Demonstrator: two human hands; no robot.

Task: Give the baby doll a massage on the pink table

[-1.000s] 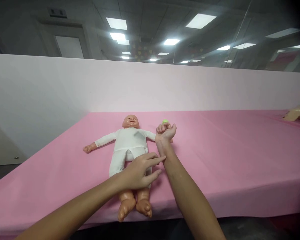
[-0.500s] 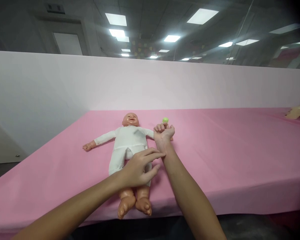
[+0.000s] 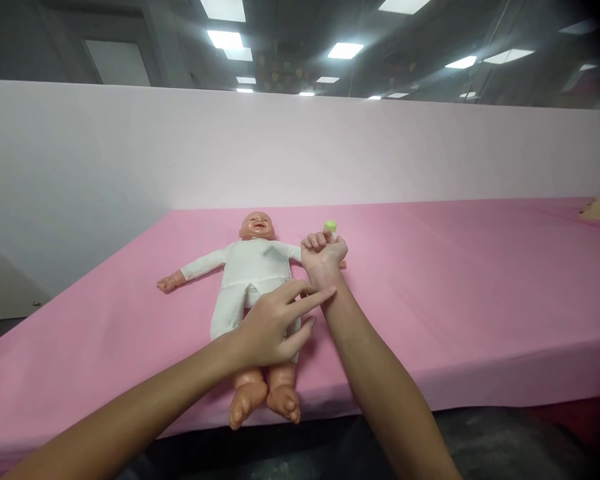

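Left fingers [image 3: 307,304] spread against right wrist [image 3: 332,280], right fingers [image 3: 316,241] curled in, doll [image 3: 255,263] face-up

Soft light reaches you across the pink cloth-covered tabletop [image 3: 455,287], dimming at its front edge; the shiny bald plastic doll head [image 3: 257,227] catches highlights. Beyond the back edge, rectangular white light panels [image 3: 346,51] glare hazily. Your upper-right corner is black.

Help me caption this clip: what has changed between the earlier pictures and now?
The view has tipped down, so the scene sits higher. The left hand reaches slightly farther across the right wrist. Nothing was picked up or released. The right hand stays curled, and the doll still lies face up on the pink cloth.
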